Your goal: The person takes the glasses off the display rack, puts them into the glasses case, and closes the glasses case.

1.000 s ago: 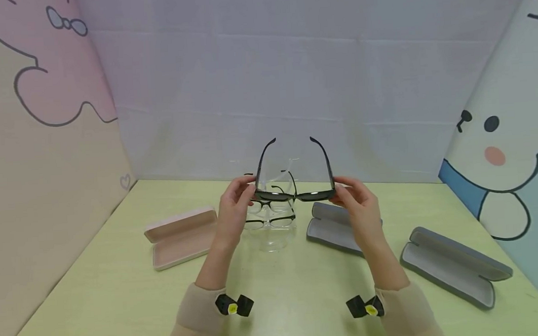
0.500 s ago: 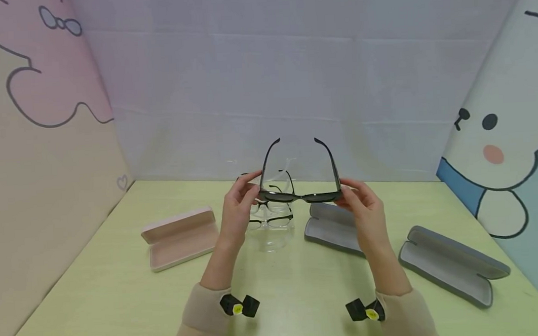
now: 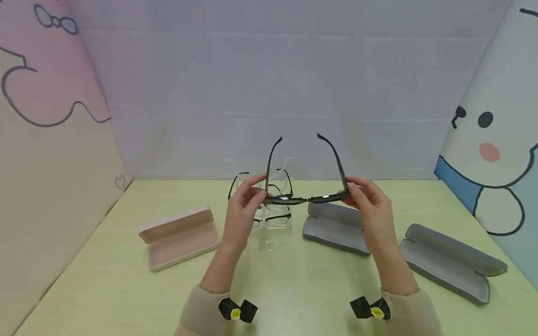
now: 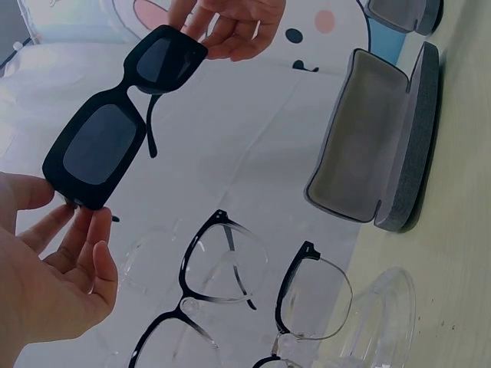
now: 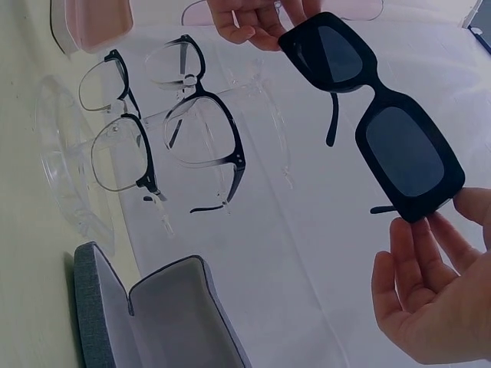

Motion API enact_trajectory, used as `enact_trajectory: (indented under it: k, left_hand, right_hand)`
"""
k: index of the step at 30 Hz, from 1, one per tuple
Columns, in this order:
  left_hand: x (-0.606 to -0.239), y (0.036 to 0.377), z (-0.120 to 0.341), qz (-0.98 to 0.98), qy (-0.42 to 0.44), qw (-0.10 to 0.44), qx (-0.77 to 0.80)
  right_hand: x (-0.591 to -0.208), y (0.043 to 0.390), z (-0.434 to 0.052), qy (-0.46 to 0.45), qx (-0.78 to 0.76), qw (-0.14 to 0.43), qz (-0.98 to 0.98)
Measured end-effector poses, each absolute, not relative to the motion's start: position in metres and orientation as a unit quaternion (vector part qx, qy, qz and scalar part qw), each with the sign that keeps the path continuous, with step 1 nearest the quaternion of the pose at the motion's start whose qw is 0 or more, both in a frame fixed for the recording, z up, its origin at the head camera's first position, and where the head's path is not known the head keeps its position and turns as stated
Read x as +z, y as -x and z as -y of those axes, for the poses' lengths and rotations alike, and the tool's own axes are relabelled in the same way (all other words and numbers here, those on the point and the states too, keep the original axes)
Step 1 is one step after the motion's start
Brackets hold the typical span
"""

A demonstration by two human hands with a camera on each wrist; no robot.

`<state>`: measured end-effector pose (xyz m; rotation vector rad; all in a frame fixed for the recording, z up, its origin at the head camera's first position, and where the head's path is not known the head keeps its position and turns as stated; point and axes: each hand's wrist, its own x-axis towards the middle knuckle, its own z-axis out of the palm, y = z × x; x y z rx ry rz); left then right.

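Note:
Both hands hold up a pair of black sunglasses (image 3: 325, 199) with dark lenses, its temples unfolded and pointing away toward the back wall. My left hand (image 3: 241, 215) pinches the left end of the frame, between thumb and fingers. At the opposite end, my right hand (image 3: 376, 210) pinches the hinge corner the same way. Behind and below the sunglasses, a clear display stand (image 5: 57, 169) carries two pairs of eyeglasses: an upper black-and-clear pair (image 5: 230, 126) and a lower half-rimmed pair (image 5: 149, 161). In the head view the left hand and sunglasses partly cover the upper pair.
An open pink glasses case (image 3: 181, 241) lies left of the stand. To the right lie two open grey cases, one (image 3: 333, 230) partly behind the right hand, the other (image 3: 452, 262) nearer the table's right edge. A white cloth wall (image 3: 269, 87) closes off the back.
Both hands have carried the sunglasses a little to the right relative to the stand, uncovering more of the upper eyeglasses' left temple. The grip at both ends is unchanged.

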<state>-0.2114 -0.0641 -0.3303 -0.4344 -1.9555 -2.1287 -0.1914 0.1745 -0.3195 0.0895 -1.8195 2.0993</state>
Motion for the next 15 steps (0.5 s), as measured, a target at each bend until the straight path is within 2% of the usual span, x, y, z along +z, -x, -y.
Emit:
enact_trajectory:
  k: [15]
  left_hand:
    - [-0.3254,0.2108,0.0711,0.662,0.145,0.112,-0.727]
  right_hand:
    - [-0.3217,0.1928,-0.1706,-0.043,0.748,0.156,0.644]
